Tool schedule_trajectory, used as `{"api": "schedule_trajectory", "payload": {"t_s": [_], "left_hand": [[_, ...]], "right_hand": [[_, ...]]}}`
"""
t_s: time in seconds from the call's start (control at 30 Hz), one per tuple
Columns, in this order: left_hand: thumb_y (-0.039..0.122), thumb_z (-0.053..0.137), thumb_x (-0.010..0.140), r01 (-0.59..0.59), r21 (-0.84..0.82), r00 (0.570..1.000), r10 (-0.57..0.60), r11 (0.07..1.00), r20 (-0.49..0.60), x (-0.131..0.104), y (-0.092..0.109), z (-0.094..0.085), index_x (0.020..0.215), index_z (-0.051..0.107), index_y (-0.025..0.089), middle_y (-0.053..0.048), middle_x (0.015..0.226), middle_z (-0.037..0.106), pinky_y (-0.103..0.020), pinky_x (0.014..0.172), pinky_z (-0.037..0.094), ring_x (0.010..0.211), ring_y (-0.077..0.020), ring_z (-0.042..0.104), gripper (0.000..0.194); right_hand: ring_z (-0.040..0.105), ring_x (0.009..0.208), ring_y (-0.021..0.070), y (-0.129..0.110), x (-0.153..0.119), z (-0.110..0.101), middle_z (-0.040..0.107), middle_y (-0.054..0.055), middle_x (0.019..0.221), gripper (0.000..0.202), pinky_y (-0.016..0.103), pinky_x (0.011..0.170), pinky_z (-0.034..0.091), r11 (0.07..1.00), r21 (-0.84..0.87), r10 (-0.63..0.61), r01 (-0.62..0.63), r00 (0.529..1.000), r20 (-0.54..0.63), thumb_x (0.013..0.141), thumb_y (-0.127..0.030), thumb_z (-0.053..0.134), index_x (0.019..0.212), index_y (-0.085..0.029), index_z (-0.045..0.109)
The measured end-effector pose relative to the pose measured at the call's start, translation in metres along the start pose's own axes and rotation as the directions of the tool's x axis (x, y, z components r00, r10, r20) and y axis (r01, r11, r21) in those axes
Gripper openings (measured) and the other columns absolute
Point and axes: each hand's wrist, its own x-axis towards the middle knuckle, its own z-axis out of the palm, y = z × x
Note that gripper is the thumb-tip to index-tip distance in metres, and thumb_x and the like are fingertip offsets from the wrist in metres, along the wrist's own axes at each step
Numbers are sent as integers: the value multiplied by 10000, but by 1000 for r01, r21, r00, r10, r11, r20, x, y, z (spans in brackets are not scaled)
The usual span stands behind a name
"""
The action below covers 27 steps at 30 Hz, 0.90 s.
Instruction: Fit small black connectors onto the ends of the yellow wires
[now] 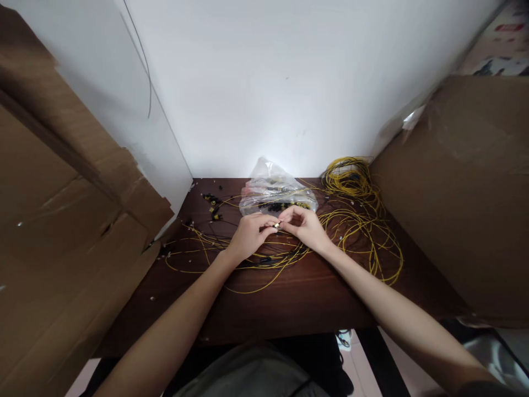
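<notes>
- The small yellow-and-black piece is between the fingertips of the two hands, above the middle of the dark brown wooden surface.
- The left hand pinches this piece from the left side, with the thumb and the fingers close together.
- The right hand has its thumb and fingers pinched at the right end of the piece; the exact contact is too small to see.
- I judge the piece to be very light and rather stiff, probably of hard plastic. Being so small, it can slip or turn between the fingers, so a light pinch on its two opposite sides seems the best hold.
- Whether a cable is joined to it, I cannot tell.
- The thin yellow cable loops lie under and around the hands. They look springy and bendable, and can catch on one another; a hold close to a cable's end should give better control than one in the middle of a loop.
- At the far right, the yellow cable coil probably moves as one soft bundle, best taken around several turns.
- The clear plastic bag, just beyond the hands, looks soft, thin and slippery, with yellow-and-black pieces showing in it.
</notes>
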Motion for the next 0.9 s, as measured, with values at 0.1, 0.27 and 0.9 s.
{"api": "schedule_trajectory", "payload": {"t_s": [0.1, 0.27, 0.9], "left_hand": [[122, 644, 731, -1, 13, 1000, 1, 1000, 11, 0, -2, 0, 844, 690, 178, -32, 805, 707, -268, 704, 495, 720, -142, 622, 134], [122, 630, 737, 7, 25, 1000, -8, 1000, 30, 0, -2, 0, 852, 686, 173, -37, 824, 699, -260, 703, 495, 717, -134, 620, 138], [159, 631, 727, 103, 16, 993, -103, 995, 51, 0, 0, -1, 882, 664, 181, -28, 820, 698, -243, 674, 498, 713, -133, 634, 160]], "right_hand": [[582, 683, 132, -1, 0, 0, 611, 20, 737, 125, 291, 684, 491, 1000, -21, -3, 3, 1000, 3, 701, -217, 651, 805, -166, 604], [586, 679, 130, -4, -2, 1, 614, 16, 726, 97, 279, 679, 485, 996, -83, -36, 36, 999, 7, 720, -195, 619, 811, -164, 606], [596, 698, 139, -1, 0, 1, 623, 23, 748, 151, 301, 704, 495, 1000, 6, -4, 4, 1000, 7, 693, -234, 670, 811, -168, 603]]}}
